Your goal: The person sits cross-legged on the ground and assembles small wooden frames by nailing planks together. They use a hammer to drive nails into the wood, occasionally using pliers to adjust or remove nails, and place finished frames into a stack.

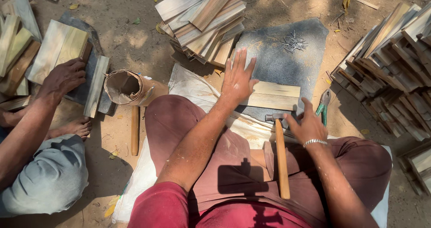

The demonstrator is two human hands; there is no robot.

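1. The grey stone slab [278, 61] lies flat on the dirt right in front of the seated person, a hard bed for the work, near both hands.
2. Stacks of wooden slats [202, 17] sit just beyond the slab and to the right [386, 66], apparently kept close as stock.
3. Two pale slats [276, 95] lie side by side on the slab's near edge. The left hand [238, 77] rests on their left end, fingers spread flat, seemingly pinning them steady.
4. The hammer [280, 156] lies with its head at the slab's edge and its wooden handle across the lap. The right hand [307, 124] hovers just beside the head, fingers loosely curled, gripping nothing.
5. Green-handled pliers [323, 103] lie just right of that hand.
6. Loose nails [294, 43] are heaped on the slab's far corner, clear of the slats.
7. On the left, a co-worker's hand [63, 77] presses on another slat bundle [58, 48].
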